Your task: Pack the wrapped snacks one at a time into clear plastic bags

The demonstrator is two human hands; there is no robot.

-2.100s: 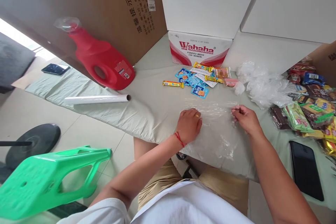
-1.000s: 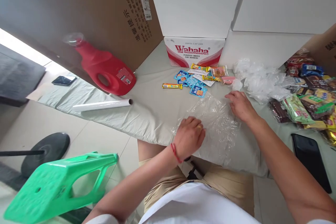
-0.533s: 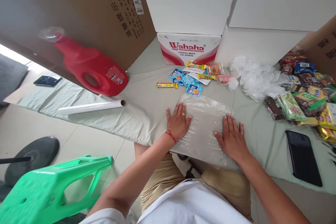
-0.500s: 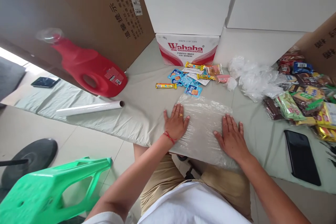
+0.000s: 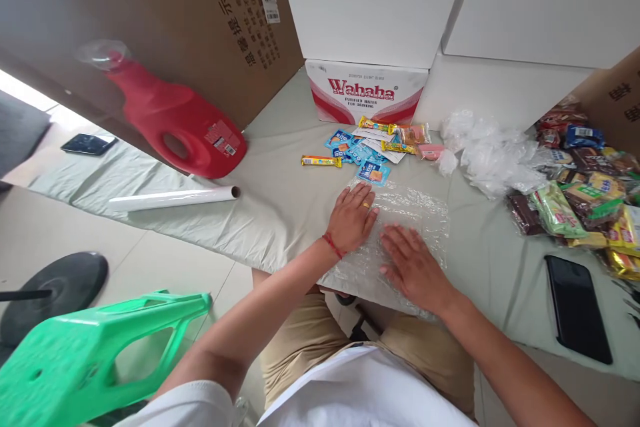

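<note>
A sheet of clear plastic wrap (image 5: 431,230) lies wrinkled on the cloth-covered table in front of me, reaching the near edge. My left hand (image 5: 353,217) rests flat on its left part, fingers stretched out, a ring and a red wrist cord showing. Over the middle of the film is my right hand (image 5: 413,267), open with fingers slightly blurred; whether it touches cannot be told. Just beyond the film sit blue snack packets (image 5: 373,172) and yellow-wrapped snack sticks (image 5: 321,161). A white roll (image 5: 175,198) with a hollow core lies to the left.
A red jug (image 5: 190,127) stands by a brown carton (image 5: 200,7). White boxes, one a Wahaha carton (image 5: 367,93), line the back. Crumpled clear plastic (image 5: 493,153), piled snacks (image 5: 575,193) and a black phone (image 5: 579,310) lie right. A green stool (image 5: 100,353) stands lower left.
My right hand has moved left from the film's right side to its middle. My left hand has shifted slightly up and right on the film. The view has shifted a little.
</note>
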